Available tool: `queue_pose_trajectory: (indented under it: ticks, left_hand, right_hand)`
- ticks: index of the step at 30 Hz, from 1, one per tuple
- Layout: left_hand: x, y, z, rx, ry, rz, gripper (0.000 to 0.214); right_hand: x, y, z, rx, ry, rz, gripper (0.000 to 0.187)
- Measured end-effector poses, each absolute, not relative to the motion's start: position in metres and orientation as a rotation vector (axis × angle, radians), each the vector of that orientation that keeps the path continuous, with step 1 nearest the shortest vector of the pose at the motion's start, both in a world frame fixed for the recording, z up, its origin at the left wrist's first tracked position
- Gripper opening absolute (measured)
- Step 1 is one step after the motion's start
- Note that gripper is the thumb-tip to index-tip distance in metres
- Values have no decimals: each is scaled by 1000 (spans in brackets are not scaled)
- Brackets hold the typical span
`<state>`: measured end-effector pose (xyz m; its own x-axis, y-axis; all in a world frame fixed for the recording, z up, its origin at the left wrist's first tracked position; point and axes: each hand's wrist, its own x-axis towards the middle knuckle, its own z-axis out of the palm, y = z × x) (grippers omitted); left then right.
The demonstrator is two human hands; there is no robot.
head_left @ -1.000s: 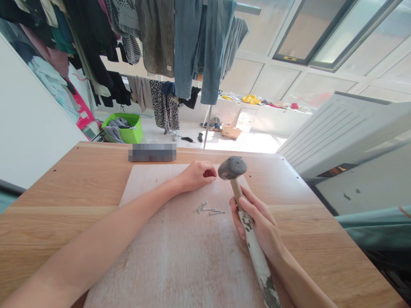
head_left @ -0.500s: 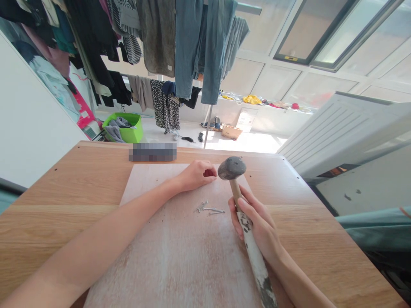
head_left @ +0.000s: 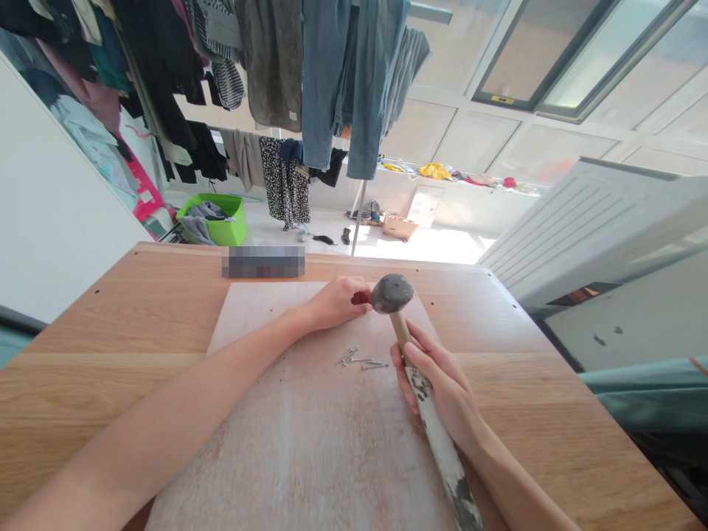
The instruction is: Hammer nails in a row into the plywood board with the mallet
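Observation:
In my right hand [head_left: 439, 376] is a mallet [head_left: 392, 293] with a dark rounded head and a paint-stained wooden handle. My fingers wrap the handle below the head, which is tilted up and to the left. My left hand [head_left: 343, 301] rests near the far edge of a pale wooden board [head_left: 310, 435], thumb and fingers pinched together. The mallet head partly covers those fingertips, and whatever they pinch is hidden. Several loose nails [head_left: 362, 360] lie on the board between the two hands.
The board lies on a wooden table [head_left: 514, 413]. A blurred-out dark object [head_left: 265, 262] sits at the table's far edge. Beyond are a green basket [head_left: 226, 221] with cloth in it and hanging clothes [head_left: 326, 81]. A white ribbed panel [head_left: 575, 228] stands at the right.
The mallet head has shifted slightly left and down, closer to my left fingertips. My left hand and the loose nails have stayed in place.

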<state>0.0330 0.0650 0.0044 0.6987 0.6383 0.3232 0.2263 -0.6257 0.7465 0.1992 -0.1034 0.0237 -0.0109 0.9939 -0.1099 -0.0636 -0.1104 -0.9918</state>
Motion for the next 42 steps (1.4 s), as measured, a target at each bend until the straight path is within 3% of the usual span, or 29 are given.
queue_pose_trajectory:
  ticks: [17,28,34,42]
  left_hand:
    - [33,66,3,2207,638,784,11]
    - [33,65,3,2225,661,763,15]
    - [33,65,1,2208,704,748,7]
    - [32,66,-2,2198,694,767,6]
  right_hand:
    - [200,-103,23,-1245,-1102,1300,45]
    - [197,-103,29,-1274,-1142,1336,34]
    - [201,-99,36,-1296,-1008,1219,47]
    - [203,-89,64,-1377,-1053,1075,44]
